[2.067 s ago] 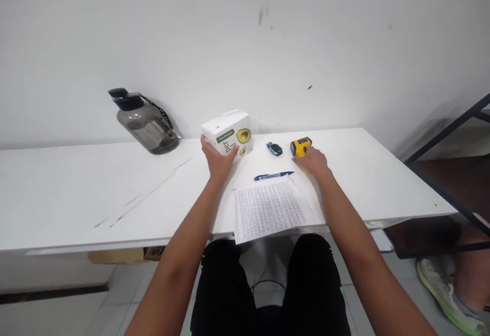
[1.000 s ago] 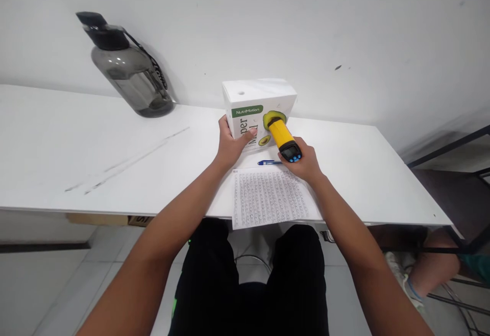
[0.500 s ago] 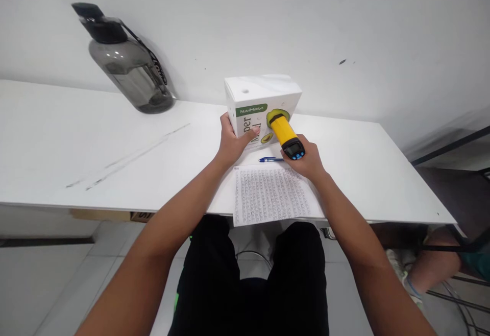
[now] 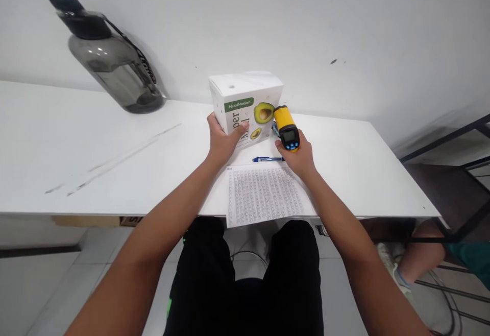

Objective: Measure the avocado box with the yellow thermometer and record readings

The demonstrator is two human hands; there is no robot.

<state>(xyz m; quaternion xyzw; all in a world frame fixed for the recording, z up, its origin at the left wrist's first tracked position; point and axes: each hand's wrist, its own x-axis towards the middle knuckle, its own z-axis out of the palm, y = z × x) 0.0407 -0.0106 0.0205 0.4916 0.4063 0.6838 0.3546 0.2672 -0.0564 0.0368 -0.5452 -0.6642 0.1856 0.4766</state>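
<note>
A white NutriMotion box (image 4: 245, 91) with avocado pictures stands on the white table, close to the wall. My left hand (image 4: 224, 139) is closed on its left side, with the thumb across the printed front. In my right hand (image 4: 300, 157) is a yellow and black infrared thermometer (image 4: 285, 121) with a small screen and blue buttons. Its front end is beside the box's right edge and points toward the wall. Below the box lie a blue pen (image 4: 266, 159), its right end near my right hand, and a handwritten sheet (image 4: 264, 193) overhanging the table edge.
A grey water bottle (image 4: 118, 70) with a black lid stands at the left against the wall (image 4: 245, 19). The white table (image 4: 115, 162) runs across the view. A dark metal frame (image 4: 455, 137) is at the right, with another person's leg (image 4: 424, 252) below.
The thermometer has moved from in front of the box's avocado print to beside its right edge, uncovering the print. The whole view has shifted slightly. My left hand still grips the box.
</note>
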